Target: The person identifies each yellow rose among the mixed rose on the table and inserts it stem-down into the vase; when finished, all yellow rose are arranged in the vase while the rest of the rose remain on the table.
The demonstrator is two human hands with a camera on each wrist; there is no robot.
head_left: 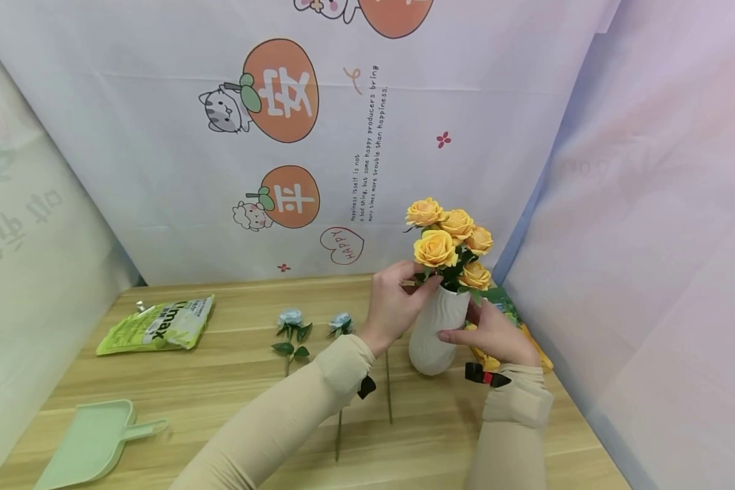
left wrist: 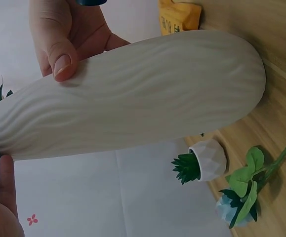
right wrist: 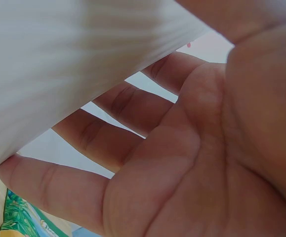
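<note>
**Both hands at the white vase of yellow roses**

A white ribbed vase (head_left: 436, 333) stands upright on the wooden surface (head_left: 233, 381), toward the far right near the backdrop. A bunch of yellow roses (head_left: 450, 241) rises from its mouth.

The left hand (head_left: 397, 299) is at the neck of the vase, fingers curled in among the stems and leaves just under the blooms; whether it actually pinches a stem cannot be told. The right hand (head_left: 493, 333) lies against the right side of the vase, its fingers nearly straight and spread along the wall and its thumb (left wrist: 59, 61) pressed on the ribbed face.

Left of the vase, two pale blue roses (head_left: 290, 327) lie flat on the surface with stems pointing near. Further left sits a green pouch (head_left: 156, 325), and at the near left corner a green dustpan (head_left: 92, 446). A yellow packet (head_left: 514, 327) lies behind the right hand. The left wrist view shows a small potted succulent (left wrist: 202, 162) beyond the vase.
</note>
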